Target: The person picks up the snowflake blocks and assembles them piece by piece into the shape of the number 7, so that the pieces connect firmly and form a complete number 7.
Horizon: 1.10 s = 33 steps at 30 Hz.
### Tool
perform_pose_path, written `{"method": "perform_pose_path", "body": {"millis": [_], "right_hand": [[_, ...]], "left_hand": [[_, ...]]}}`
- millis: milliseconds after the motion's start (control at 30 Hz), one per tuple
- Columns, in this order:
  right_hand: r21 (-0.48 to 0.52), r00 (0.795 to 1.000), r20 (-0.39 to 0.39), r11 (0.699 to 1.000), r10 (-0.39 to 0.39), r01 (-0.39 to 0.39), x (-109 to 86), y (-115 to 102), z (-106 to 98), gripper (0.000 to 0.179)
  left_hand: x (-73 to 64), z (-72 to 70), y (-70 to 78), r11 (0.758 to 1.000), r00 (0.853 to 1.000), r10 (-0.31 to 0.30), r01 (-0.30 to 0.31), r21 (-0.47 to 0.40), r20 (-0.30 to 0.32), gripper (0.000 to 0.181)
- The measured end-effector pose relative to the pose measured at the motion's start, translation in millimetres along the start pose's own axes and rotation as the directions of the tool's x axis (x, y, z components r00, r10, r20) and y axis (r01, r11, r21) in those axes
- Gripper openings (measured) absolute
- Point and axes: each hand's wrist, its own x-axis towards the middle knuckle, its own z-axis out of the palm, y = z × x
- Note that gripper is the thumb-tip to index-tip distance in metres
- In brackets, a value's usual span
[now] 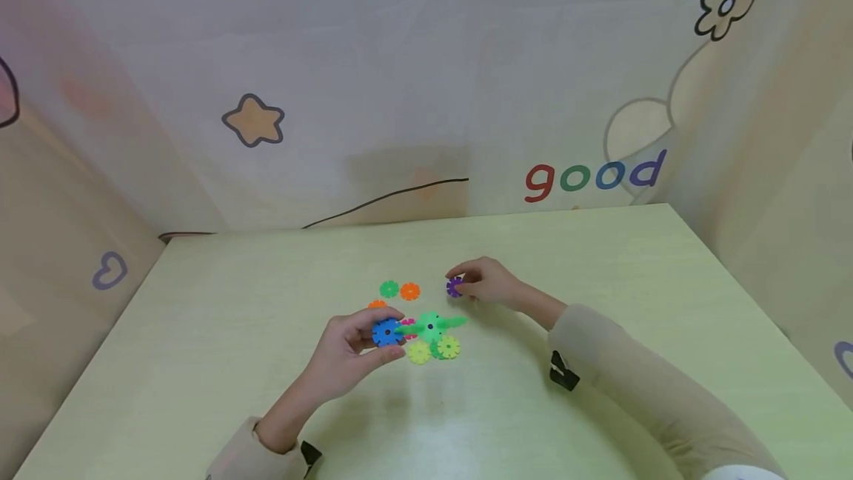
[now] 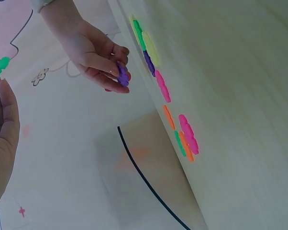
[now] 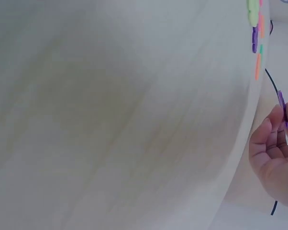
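Note:
My left hand (image 1: 333, 361) grips a joined piece of notched plastic discs by its blue disc (image 1: 385, 335). A light green disc (image 1: 430, 326) faces up in the middle of that piece, with green discs seen edge-on at either side. Between thumb and fingers, my right hand (image 1: 493, 284) pinches a purple notched disc (image 1: 454, 287), up and to the right of the joined piece. The left wrist view shows this purple disc (image 2: 122, 75) raised above the table. Seen edge-on, the purple disc (image 3: 282, 99) stands at the fingertips in the right wrist view.
Loose discs lie on the pale table (image 1: 600, 265): a green disc (image 1: 389, 289) and an orange disc (image 1: 409, 291) behind the joined piece, yellow discs (image 1: 418, 352) in front. Pink discs (image 2: 189, 134) show in the left wrist view. A printed cloth (image 1: 413, 80) hangs behind the table.

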Motion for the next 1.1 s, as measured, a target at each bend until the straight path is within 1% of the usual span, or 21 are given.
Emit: {"method": "perform_pose_path", "body": {"millis": [100, 267, 433, 533, 667, 833, 933, 1100], "right_hand": [[0.032, 1.0, 0.006, 0.999, -0.017, 0.016, -5.7, -0.6, -2.4, 0.027], [0.113, 0.999, 0.008, 0.993, -0.039, 0.037, -17.3, -2.6, -6.8, 0.029], [0.219, 0.999, 0.022, 0.975, -0.049, 0.043, -30.6, -6.2, -10.6, 0.033], [0.266, 0.998, 0.033, 0.963, -0.054, 0.043, -37.3, -6.4, -11.4, 0.035], [0.295, 0.997, 0.035, 0.954, -0.071, 0.058, -45.4, -8.0, -12.0, 0.038], [0.298, 0.995, 0.021, 0.951, -0.093, 0.082, -57.7, -15.1, -14.9, 0.041], [0.311, 0.994, 0.007, 0.945, -0.107, 0.1, -65.9, -20.4, -16.8, 0.041], [0.351, 0.99, 0.003, 0.927, -0.143, 0.133, -78.4, -28.2, -18.1, 0.037]], "left_hand": [[-0.3, -0.7, -0.5, 1.0, 1.0, 0.005, -0.005, -0.001, 0.001, 0.029], [-0.7, -0.4, -1.5, 1.0, 1.0, 0.0, 0.0, -0.001, -0.002, 0.029], [-0.3, 0.0, -1.0, 1.0, 1.0, 0.008, -0.008, -0.001, -0.008, 0.029], [-0.1, 0.6, -0.6, 1.0, 1.0, 0.012, -0.012, -0.007, -0.01, 0.029], [0.0, 0.8, -0.6, 1.0, 1.0, 0.014, -0.014, -0.009, -0.014, 0.029], [-0.6, 0.1, -1.3, 1.0, 1.0, 0.01, -0.01, -0.011, -0.019, 0.03], [-1.0, -0.6, -1.6, 1.0, 1.0, 0.002, -0.002, -0.011, -0.024, 0.03], [-1.2, -1.2, -1.5, 1.0, 1.0, -0.007, 0.006, -0.014, -0.029, 0.03]]}}
